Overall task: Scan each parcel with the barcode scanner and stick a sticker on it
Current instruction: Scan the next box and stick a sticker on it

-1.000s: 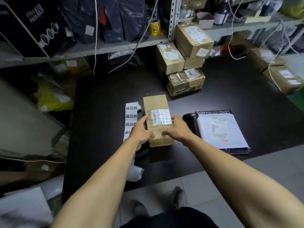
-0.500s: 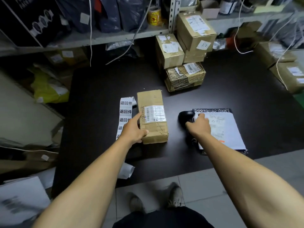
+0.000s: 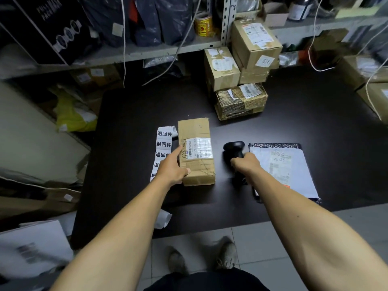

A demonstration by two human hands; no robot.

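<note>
Black table (image 3: pixel 294 122), cluttered metal shelves (image 3: pixel 147 52)

Creased brown cardboard parcel (image 3: pixel 196 152) with glossy label; matt black plastic scanner (image 3: pixel 234 151); smooth dark table (image 3: pixel 130 127).
</note>
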